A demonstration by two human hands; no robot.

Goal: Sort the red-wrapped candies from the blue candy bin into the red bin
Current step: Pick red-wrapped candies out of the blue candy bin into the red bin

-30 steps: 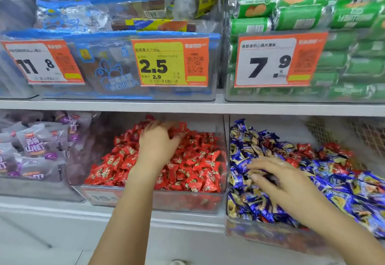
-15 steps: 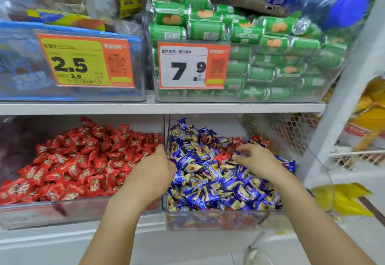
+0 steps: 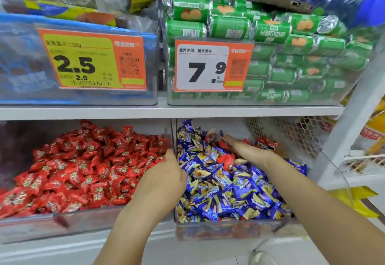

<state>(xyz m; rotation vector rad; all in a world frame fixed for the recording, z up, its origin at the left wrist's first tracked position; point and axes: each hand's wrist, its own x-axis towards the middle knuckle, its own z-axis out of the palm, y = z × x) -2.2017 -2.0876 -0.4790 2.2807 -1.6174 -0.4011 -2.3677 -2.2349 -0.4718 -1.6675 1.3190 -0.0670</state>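
Now the left hand (image 3: 164, 178) is sitting right on the divider between the two clear bins, knuckles up, fingers curling down out of sight, so whether it is gripping anything cannot be told. Just beyond, the right hand (image 3: 249, 150) is reaching deep into the blue candy bin (image 3: 229, 230), fingers stretching forward and blurring among the wrappers; whether they are pinching a piece is unclear too. One red-wrapped candy (image 3: 228, 160) is lying just beside that right hand, on its left, between the two hands. More red strays (image 3: 267, 141) are showing at the back of the bin, just past the right wrist. Left of the divider, the red bin (image 3: 83, 221) is brimming with red candies. Above, price tags reading 2.5 (image 3: 92, 60) and 7.9 (image 3: 212, 65) are hanging on the upper shelf's bins.
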